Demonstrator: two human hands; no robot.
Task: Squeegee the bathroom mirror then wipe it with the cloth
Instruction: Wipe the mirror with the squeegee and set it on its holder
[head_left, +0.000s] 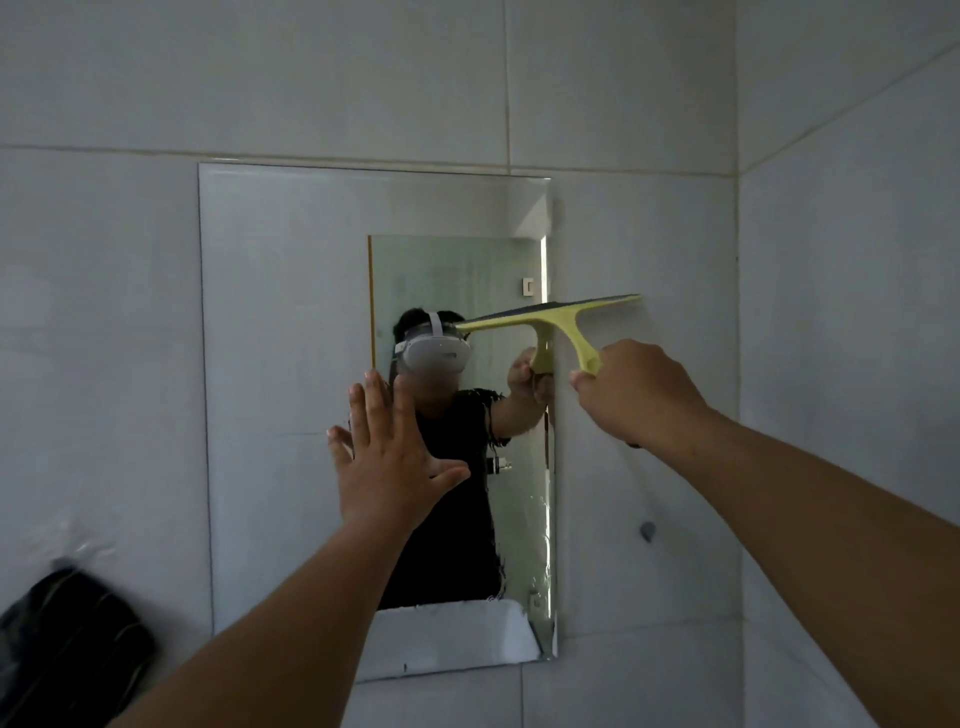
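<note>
A frameless rectangular mirror (280, 364) hangs on the tiled wall in front of me. My right hand (634, 389) grips the handle of a yellow squeegee (566, 317). Its dark blade lies roughly level against the mirror's right edge, half over the glass and half over the tile. My left hand (387, 452) is raised flat, fingers spread, in front of the mirror's middle, holding nothing. Whether the palm touches the glass I cannot tell. Water streaks and droplets show along the mirror's lower right strip (543, 545). No cloth can be picked out for certain.
A dark bundle in clear plastic (72, 634) hangs or rests at the lower left wall. A small grey wall hook (647, 531) sits right of the mirror. The wall corner (737, 364) runs close on the right.
</note>
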